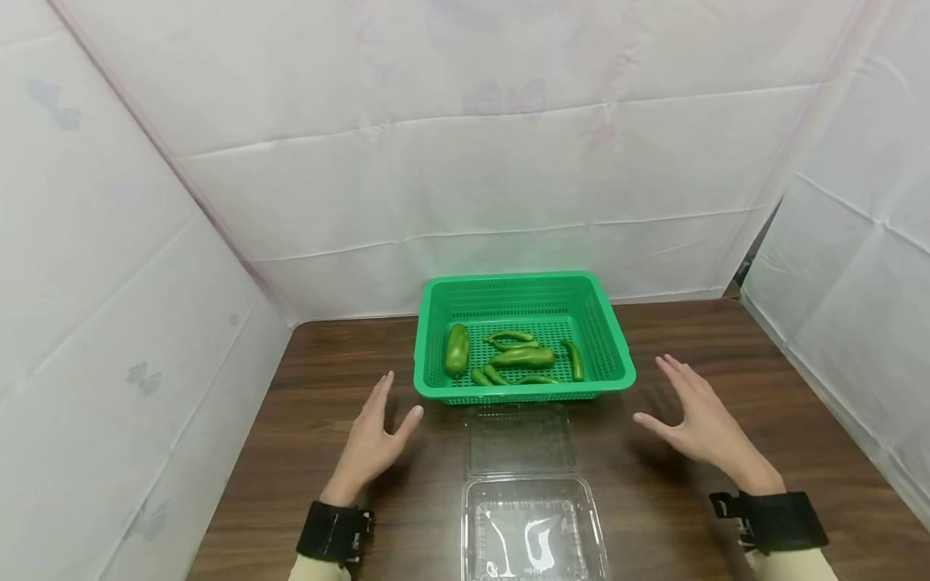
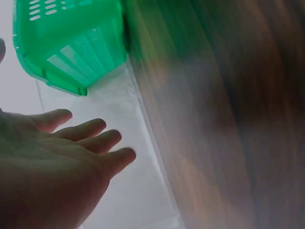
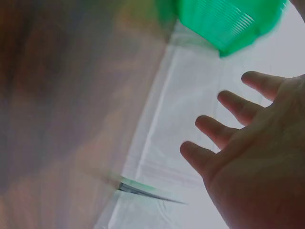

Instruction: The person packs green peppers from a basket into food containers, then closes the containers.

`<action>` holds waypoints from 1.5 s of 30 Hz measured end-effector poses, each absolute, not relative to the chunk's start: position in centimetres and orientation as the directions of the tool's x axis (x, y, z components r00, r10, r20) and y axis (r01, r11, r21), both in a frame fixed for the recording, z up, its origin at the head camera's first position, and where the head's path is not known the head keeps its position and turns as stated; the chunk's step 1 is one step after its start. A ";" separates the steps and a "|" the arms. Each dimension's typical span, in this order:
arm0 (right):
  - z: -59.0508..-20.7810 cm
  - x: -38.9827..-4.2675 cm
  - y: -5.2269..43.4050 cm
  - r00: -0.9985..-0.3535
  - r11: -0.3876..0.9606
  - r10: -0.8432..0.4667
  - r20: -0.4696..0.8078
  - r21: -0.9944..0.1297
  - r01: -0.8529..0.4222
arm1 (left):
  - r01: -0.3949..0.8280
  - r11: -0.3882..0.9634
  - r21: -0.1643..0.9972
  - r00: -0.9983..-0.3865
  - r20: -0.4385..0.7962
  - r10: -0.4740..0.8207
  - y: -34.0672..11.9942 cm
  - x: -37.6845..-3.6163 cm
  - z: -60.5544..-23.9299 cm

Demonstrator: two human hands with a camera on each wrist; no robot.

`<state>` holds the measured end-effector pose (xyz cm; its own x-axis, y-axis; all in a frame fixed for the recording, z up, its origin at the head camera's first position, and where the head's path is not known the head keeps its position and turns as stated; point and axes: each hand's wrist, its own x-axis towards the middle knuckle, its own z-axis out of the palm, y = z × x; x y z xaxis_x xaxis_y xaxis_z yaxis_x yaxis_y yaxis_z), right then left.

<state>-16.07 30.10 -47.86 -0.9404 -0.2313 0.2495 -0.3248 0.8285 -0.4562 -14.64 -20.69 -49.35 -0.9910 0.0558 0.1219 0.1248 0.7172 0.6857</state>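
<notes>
Three white sheets point(image 1: 465, 177) stood around the work area, one at the back and one on either side. One brown wood-grain worktop point(image 1: 291, 452) spread out before them. On it, near the back sheet, sat one green perforated plastic basket point(image 1: 523, 392). In front of the basket lay one clear plastic container: its single tray point(image 1: 526, 528) at the near edge of the view, its single lid point(image 1: 521, 444) laid back flat toward the basket.

Two bare hands were raised over the worktop, both released, fingers extended and thumbs apart. The left hand point(image 1: 370, 444) hung near the basket's near left corner, to the left of the lid; the right hand point(image 1: 708, 428) hung to the right of the basket's near right corner. Neither touched the basket or the container. Two black wristbands point(image 1: 325, 532) circled the wrists, one each.

Eight green peppers point(image 1: 523, 357) could be counted on the basket's floor: two stout ones, one along the left side and one near the middle, and six slender ones.
</notes>
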 end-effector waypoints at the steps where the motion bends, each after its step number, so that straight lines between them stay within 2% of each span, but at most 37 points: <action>1: -47.5 -16.0 30.3 -0.938 0.815 -0.230 0.258 -0.475 -0.331 | 0.110 0.693 0.713 -0.993 0.108 0.046 -20.6 -14.5 -49.2; 6: -45.7 -15.9 30.4 -0.924 0.782 -0.219 0.313 -0.510 -0.359 | 0.035 0.503 0.864 -0.999 0.034 0.012 -19.8 -14.3 -48.8; 9: -44.7 -16.2 29.9 -0.914 0.778 -0.229 0.335 -0.501 -0.379 | -0.007 0.333 0.943 -1.000 -0.010 0.005 -19.4 -14.5 -48.6; 13: -43.3 -17.1 29.0 -0.896 0.775 -0.278 0.346 -0.470 -0.422 | -0.043 0.157 0.987 -0.999 -0.043 -0.005 -19.0 -14.9 -48.2; 16: -42.1 -17.9 28.2 -0.866 0.762 -0.337 0.368 -0.433 -0.481 | -0.054 0.080 0.995 -0.998 -0.053 -0.014 -18.6 -15.4 -47.9; 22: -40.4 -19.9 26.5 -0.823 0.739 -0.437 0.363 -0.378 -0.558 | -0.072 0.008 0.997 -0.997 -0.072 -0.032 -17.8 -16.0 -47.5; 33: -39.0 -22.1 24.0 -0.845 0.764 -0.518 0.132 -0.372 -0.527 | -0.108 -0.023 0.994 -0.993 -0.108 -0.047 -16.6 -16.4 -47.0; 45: -38.0 -23.8 21.5 -0.821 0.777 -0.571 0.003 -0.320 -0.542 | -0.104 -0.069 0.992 -0.994 -0.107 -0.038 -16.3 -16.6 -47.0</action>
<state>-23.81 21.49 -38.03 -0.8206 -0.5715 0.0034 -0.5424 0.7769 -0.3197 -16.59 -16.28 -46.97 -0.9935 -0.0380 -0.1070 -0.1043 -0.0685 0.9922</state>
